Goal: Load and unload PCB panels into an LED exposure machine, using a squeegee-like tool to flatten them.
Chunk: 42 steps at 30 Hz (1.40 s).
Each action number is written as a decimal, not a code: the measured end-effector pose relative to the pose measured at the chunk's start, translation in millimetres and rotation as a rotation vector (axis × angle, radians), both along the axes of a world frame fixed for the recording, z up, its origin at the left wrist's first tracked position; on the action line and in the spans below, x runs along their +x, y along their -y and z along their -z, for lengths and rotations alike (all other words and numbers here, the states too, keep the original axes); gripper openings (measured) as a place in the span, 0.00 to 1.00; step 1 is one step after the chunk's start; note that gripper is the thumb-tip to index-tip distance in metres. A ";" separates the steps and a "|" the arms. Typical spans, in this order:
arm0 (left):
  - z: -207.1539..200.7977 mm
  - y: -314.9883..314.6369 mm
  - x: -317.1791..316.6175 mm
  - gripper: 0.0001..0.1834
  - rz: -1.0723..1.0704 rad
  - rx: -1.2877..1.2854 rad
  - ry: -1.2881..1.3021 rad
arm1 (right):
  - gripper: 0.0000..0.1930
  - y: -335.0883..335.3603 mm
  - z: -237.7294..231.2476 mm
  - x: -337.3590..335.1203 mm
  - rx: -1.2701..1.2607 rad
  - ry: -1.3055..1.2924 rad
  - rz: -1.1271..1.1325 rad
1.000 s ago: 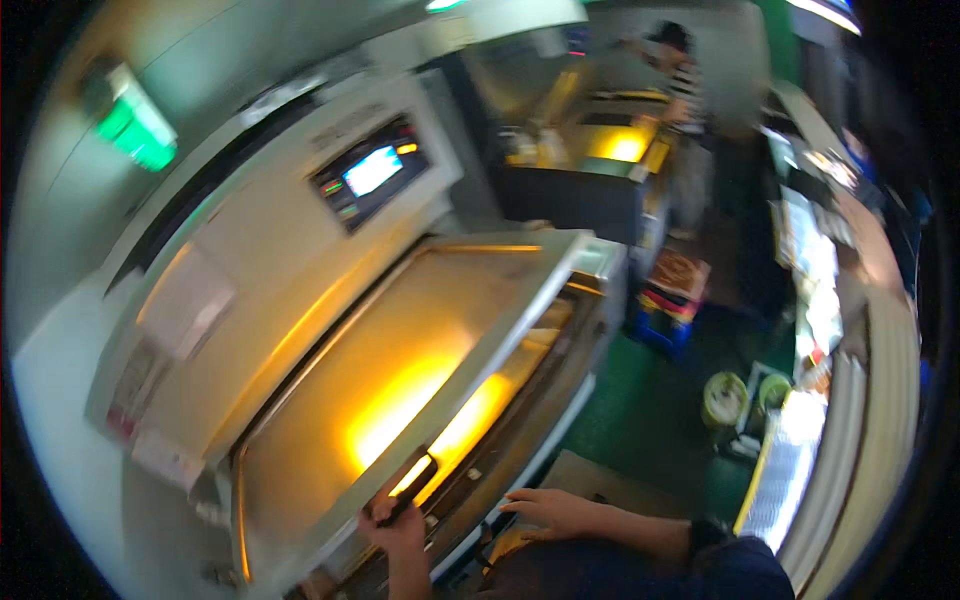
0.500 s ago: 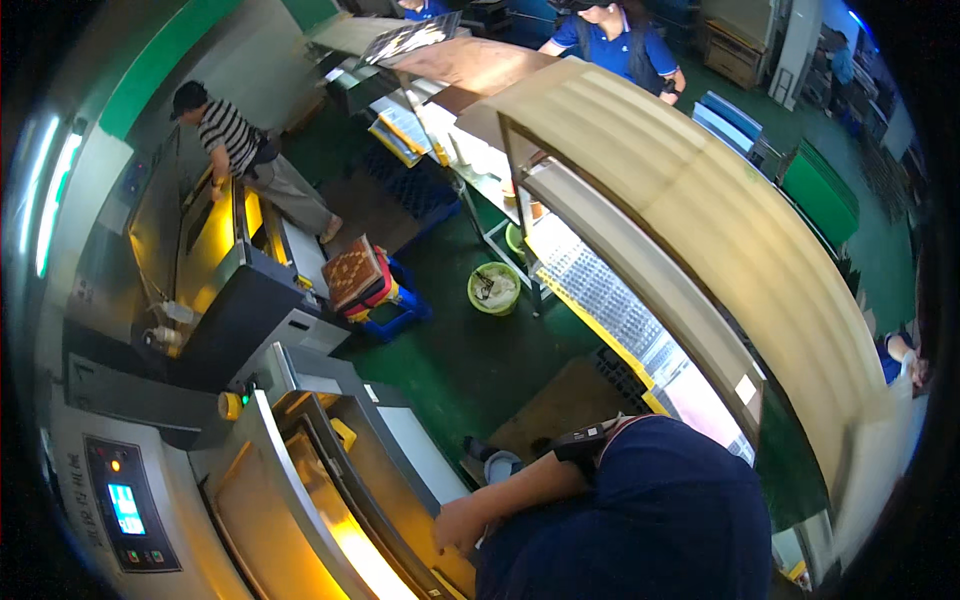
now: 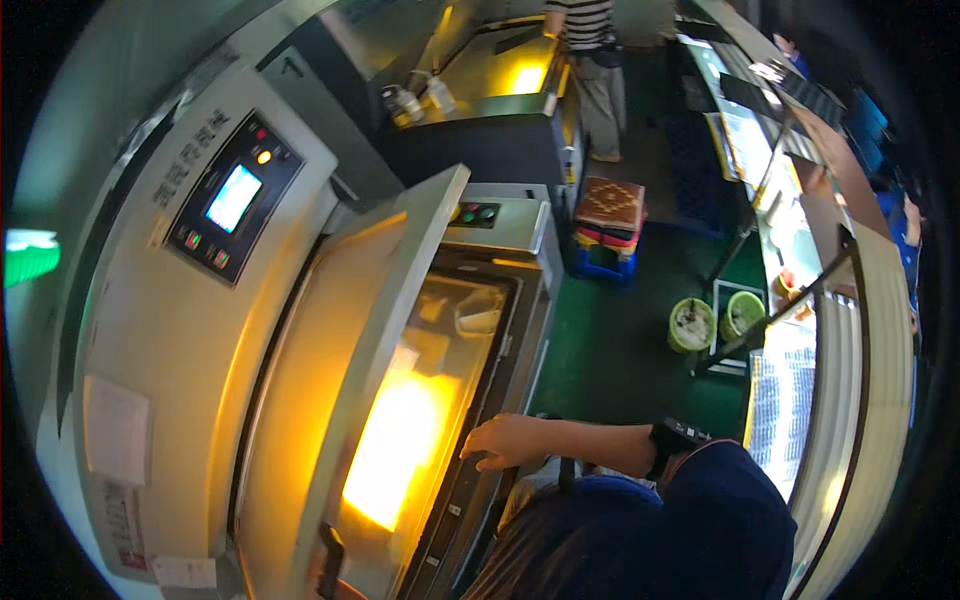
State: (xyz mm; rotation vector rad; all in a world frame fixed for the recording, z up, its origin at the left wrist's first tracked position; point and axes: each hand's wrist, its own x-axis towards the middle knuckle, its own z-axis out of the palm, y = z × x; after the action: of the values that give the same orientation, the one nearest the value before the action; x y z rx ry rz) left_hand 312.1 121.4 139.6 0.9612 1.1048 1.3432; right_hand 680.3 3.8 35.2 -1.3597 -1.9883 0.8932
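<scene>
My right hand (image 3: pixel 503 441) reaches over the dark front frame (image 3: pixel 470 415) of a large exposure-type machine, fingers apart and holding nothing. At the lower edge a small part of my left hand (image 3: pixel 349 592) shows against a black handle (image 3: pixel 329 562) on the lid's edge. It seems closed round the handle; most of that hand is cut off. The machine's lid (image 3: pixel 372 370) stands partly raised. Under it, a glass-like bed (image 3: pixel 440 345) glows bright yellow, with a pale, unclear object (image 3: pixel 480 312) near its far end.
A grey housing with a control panel (image 3: pixel 235 197) rises at left. Beyond is a similar machine (image 3: pixel 490 135) with a person (image 3: pixel 590 60) in a striped top. A stool with a patterned cushion (image 3: pixel 610 203), green bins (image 3: pixel 691 325) and a lit bench (image 3: pixel 780 400) stand to the right.
The view has swung left toward the machine, so more of its lid and bed shows. My right hand has gone from hanging by the front side to the front frame. My left hand has come into view.
</scene>
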 end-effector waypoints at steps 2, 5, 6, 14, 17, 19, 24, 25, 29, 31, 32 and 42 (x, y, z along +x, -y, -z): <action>-14.3 7.6 -20.6 0.13 -0.058 0.042 -0.043 | 0.21 -8.1 -5.6 -12.8 0.038 -0.049 -0.063; -29.4 16.6 -46.0 0.14 -0.099 0.100 -0.112 | 0.22 12.1 -13.6 -39.4 -0.030 -0.187 -0.024; -28.7 18.8 -53.4 0.14 -0.095 0.117 -0.129 | 0.22 20.6 -5.2 -49.6 -0.031 -0.194 -0.006; -23.3 -13.3 -43.4 0.18 0.152 0.298 -0.333 | 0.19 153.6 22.5 -82.9 -0.027 -0.158 0.632; 2.6 -22.1 -26.1 0.20 0.351 0.387 -0.386 | 0.17 211.7 -14.2 -105.4 0.149 0.028 1.026; 21.9 -26.2 -14.9 0.21 0.522 0.441 -0.394 | 0.17 253.9 -53.4 -142.0 0.281 0.188 1.330; 89.8 -8.7 -14.1 0.24 0.931 0.470 -0.367 | 0.28 382.4 -94.4 -287.4 -0.048 0.705 2.145; 106.7 -2.5 -19.4 0.25 1.012 0.465 -0.365 | 0.31 415.1 -89.9 -322.2 -0.231 0.829 2.296; 191.5 43.7 -48.0 0.27 1.337 -0.316 -0.144 | 0.34 503.4 -89.0 -468.9 -1.182 1.028 2.672; 192.8 90.3 -79.3 0.26 1.418 -0.530 -0.107 | 0.30 522.6 -73.0 -514.0 -1.158 1.072 2.684; 192.8 108.9 -87.9 0.25 1.456 -0.566 -0.169 | 0.27 524.6 -69.9 -529.2 -1.121 1.101 2.684; 118.3 262.4 -87.2 0.30 2.184 -0.473 -0.147 | 0.23 484.7 -118.8 -624.3 -0.568 1.161 1.973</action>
State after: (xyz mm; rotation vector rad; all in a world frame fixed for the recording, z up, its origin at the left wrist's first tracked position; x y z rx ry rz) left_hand 224.9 -141.0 21.4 1.1120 -0.0276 -0.7436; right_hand 56.0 -480.9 154.1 -3.2657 0.1834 -0.5217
